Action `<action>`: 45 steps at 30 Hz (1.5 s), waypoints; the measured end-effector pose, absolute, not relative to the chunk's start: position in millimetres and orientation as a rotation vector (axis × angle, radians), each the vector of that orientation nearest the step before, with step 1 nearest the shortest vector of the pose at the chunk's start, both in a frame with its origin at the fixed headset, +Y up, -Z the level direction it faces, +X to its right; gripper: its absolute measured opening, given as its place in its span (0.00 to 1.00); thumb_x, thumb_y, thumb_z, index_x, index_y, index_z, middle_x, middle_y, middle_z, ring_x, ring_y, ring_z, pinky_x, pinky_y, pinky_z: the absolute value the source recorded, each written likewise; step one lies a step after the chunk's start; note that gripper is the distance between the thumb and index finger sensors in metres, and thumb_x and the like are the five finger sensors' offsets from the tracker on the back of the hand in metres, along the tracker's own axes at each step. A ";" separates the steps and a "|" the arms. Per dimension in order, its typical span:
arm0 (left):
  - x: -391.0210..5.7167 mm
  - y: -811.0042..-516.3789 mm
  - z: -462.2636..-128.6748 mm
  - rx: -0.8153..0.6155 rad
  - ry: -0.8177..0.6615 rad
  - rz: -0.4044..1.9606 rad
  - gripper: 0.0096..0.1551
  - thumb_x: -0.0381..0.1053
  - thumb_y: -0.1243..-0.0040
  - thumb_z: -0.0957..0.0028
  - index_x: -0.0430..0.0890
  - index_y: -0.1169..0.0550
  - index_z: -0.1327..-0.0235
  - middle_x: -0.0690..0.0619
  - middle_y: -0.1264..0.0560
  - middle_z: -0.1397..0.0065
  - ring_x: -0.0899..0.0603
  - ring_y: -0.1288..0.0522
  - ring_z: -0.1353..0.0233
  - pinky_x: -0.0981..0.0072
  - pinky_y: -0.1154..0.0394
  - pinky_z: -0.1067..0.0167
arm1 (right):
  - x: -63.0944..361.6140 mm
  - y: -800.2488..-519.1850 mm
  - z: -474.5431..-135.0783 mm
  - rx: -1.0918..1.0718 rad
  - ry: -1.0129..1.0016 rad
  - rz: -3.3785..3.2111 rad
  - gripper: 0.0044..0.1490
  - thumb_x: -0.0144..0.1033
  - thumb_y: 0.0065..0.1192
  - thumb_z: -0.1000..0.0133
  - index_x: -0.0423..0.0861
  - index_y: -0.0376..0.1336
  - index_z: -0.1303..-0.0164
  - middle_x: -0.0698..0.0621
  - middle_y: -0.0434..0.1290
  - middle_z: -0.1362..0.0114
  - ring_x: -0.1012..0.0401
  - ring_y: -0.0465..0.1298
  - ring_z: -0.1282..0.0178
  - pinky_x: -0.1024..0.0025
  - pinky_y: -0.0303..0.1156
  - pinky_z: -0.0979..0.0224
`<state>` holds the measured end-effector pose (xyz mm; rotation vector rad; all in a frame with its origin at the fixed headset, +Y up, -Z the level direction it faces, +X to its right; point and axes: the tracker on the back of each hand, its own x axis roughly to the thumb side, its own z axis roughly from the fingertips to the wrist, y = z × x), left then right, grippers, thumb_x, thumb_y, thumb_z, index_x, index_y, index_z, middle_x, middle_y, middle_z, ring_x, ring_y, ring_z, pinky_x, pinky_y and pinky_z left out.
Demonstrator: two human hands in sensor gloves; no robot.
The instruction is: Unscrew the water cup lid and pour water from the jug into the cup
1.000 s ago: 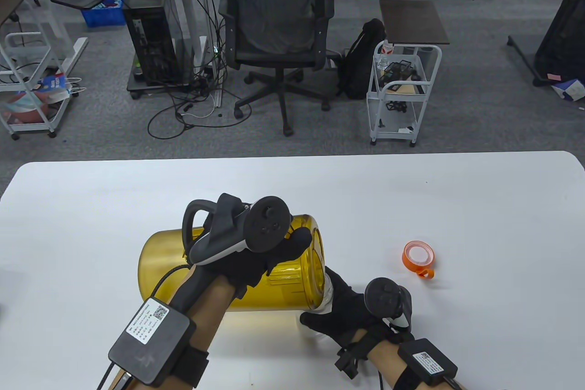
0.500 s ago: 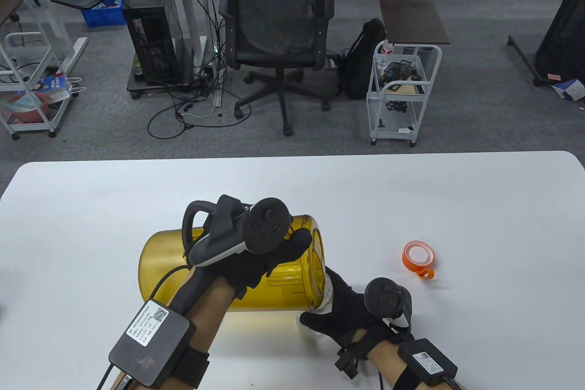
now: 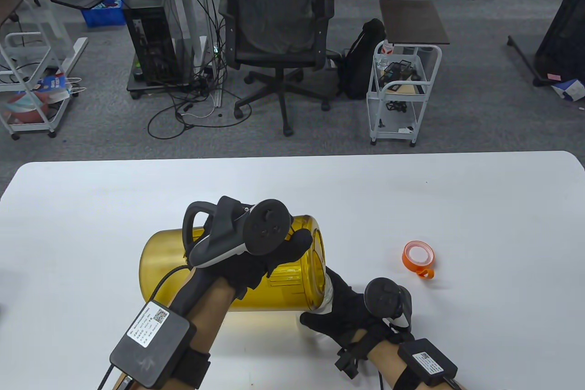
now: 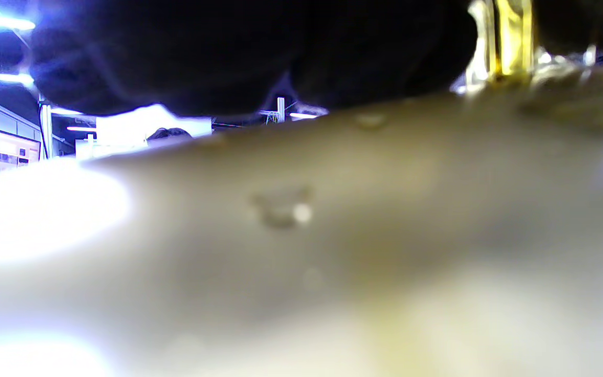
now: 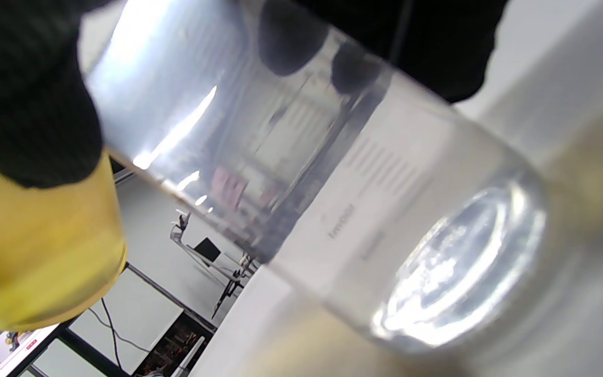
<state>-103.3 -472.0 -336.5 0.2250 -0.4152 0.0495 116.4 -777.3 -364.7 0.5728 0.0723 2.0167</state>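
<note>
A yellow see-through jug (image 3: 169, 266) is tipped on its side over the table, its mouth toward the right. My left hand (image 3: 269, 255) grips it near the mouth end from above. The jug's rim (image 3: 315, 271) sits right above a clear cup (image 3: 325, 291), which my right hand (image 3: 340, 312) holds around its side. In the right wrist view the clear cup (image 5: 333, 209) fills the frame with my fingers (image 5: 291, 36) seen through its wall and the yellow jug (image 5: 34, 246) at the left. The orange cup lid (image 3: 418, 258) lies on the table to the right, apart from both hands.
The white table (image 3: 457, 207) extends beyond the hands on all sides. Past its far edge stand an office chair (image 3: 279, 33) with a person seated beyond it, a white cart (image 3: 402, 88) and a computer tower (image 3: 151, 42). The left wrist view is blurred.
</note>
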 end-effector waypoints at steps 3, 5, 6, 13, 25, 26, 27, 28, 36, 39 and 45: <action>-102.0 -471.8 -335.9 0.225 -0.416 0.042 0.40 0.85 0.43 0.63 0.52 0.11 0.71 0.56 0.14 0.80 0.47 0.14 0.78 0.50 0.15 0.62 | 116.4 -777.3 -364.7 0.573 0.072 2.017 0.71 0.70 0.83 0.61 0.49 0.46 0.20 0.45 0.58 0.20 0.42 0.70 0.24 0.36 0.70 0.27; -101.3 -471.7 -335.7 0.225 -0.417 0.039 0.40 0.85 0.43 0.63 0.52 0.11 0.71 0.56 0.14 0.80 0.47 0.14 0.78 0.50 0.15 0.62 | 116.4 -777.3 -364.7 0.573 0.072 2.017 0.71 0.70 0.83 0.61 0.49 0.46 0.20 0.45 0.58 0.20 0.42 0.70 0.24 0.36 0.70 0.27; -100.9 -471.6 -335.6 0.225 -0.417 0.038 0.40 0.85 0.43 0.63 0.52 0.11 0.71 0.56 0.14 0.80 0.47 0.14 0.78 0.50 0.15 0.62 | 116.4 -777.3 -364.7 0.573 0.072 2.017 0.71 0.70 0.83 0.61 0.49 0.46 0.20 0.45 0.58 0.20 0.42 0.70 0.24 0.36 0.70 0.27; -100.3 -472.0 -334.8 0.232 -0.421 0.035 0.40 0.85 0.43 0.64 0.52 0.11 0.71 0.56 0.14 0.80 0.47 0.14 0.79 0.50 0.15 0.62 | 116.4 -777.3 -364.7 0.573 0.072 2.017 0.71 0.70 0.83 0.61 0.49 0.46 0.20 0.45 0.58 0.20 0.42 0.70 0.24 0.36 0.70 0.27; -103.9 -474.4 -336.2 0.243 -0.422 0.052 0.40 0.85 0.43 0.64 0.52 0.11 0.71 0.58 0.14 0.80 0.47 0.14 0.78 0.50 0.14 0.62 | 116.4 -777.3 -364.7 0.573 0.072 2.017 0.71 0.70 0.83 0.61 0.49 0.46 0.20 0.45 0.58 0.20 0.42 0.70 0.24 0.36 0.70 0.27; -105.2 -475.1 -336.6 0.246 -0.421 0.058 0.40 0.85 0.43 0.64 0.52 0.10 0.71 0.58 0.14 0.80 0.47 0.14 0.78 0.50 0.14 0.62 | 116.4 -777.3 -364.7 0.573 0.072 2.017 0.71 0.70 0.83 0.61 0.49 0.46 0.20 0.45 0.58 0.20 0.42 0.70 0.24 0.36 0.70 0.27; -107.6 -476.1 -337.3 0.247 -0.418 0.069 0.40 0.85 0.43 0.64 0.52 0.11 0.71 0.58 0.14 0.80 0.47 0.14 0.78 0.51 0.14 0.62 | 116.4 -777.3 -364.7 0.573 0.072 2.017 0.71 0.70 0.83 0.61 0.49 0.46 0.20 0.45 0.58 0.20 0.42 0.70 0.24 0.36 0.70 0.27; -109.1 -476.7 -337.7 0.247 -0.417 0.076 0.40 0.85 0.43 0.64 0.52 0.10 0.71 0.58 0.14 0.80 0.47 0.14 0.78 0.50 0.14 0.62 | 116.4 -777.3 -364.7 0.573 0.072 2.017 0.71 0.70 0.83 0.61 0.49 0.46 0.20 0.45 0.58 0.20 0.42 0.70 0.24 0.36 0.70 0.27; -130.6 -486.1 -341.3 0.254 -0.395 0.174 0.40 0.85 0.43 0.64 0.53 0.10 0.72 0.58 0.14 0.81 0.47 0.14 0.78 0.51 0.14 0.62 | 116.4 -777.3 -364.7 0.573 0.072 2.017 0.71 0.70 0.83 0.61 0.49 0.46 0.20 0.45 0.58 0.20 0.43 0.70 0.23 0.36 0.70 0.27; -145.8 -493.0 -344.2 0.263 -0.375 0.234 0.39 0.85 0.43 0.63 0.53 0.10 0.71 0.58 0.13 0.80 0.48 0.14 0.78 0.51 0.14 0.61 | 116.4 -777.3 -364.7 0.573 0.072 2.017 0.71 0.70 0.83 0.61 0.49 0.46 0.20 0.45 0.58 0.19 0.43 0.70 0.23 0.36 0.70 0.27; -182.1 -506.9 -349.6 0.295 -0.317 0.419 0.39 0.85 0.43 0.62 0.54 0.10 0.71 0.59 0.13 0.80 0.48 0.14 0.77 0.52 0.15 0.60 | 116.9 -777.4 -365.0 0.575 0.073 2.019 0.71 0.70 0.83 0.61 0.50 0.46 0.20 0.45 0.58 0.19 0.43 0.70 0.23 0.36 0.70 0.27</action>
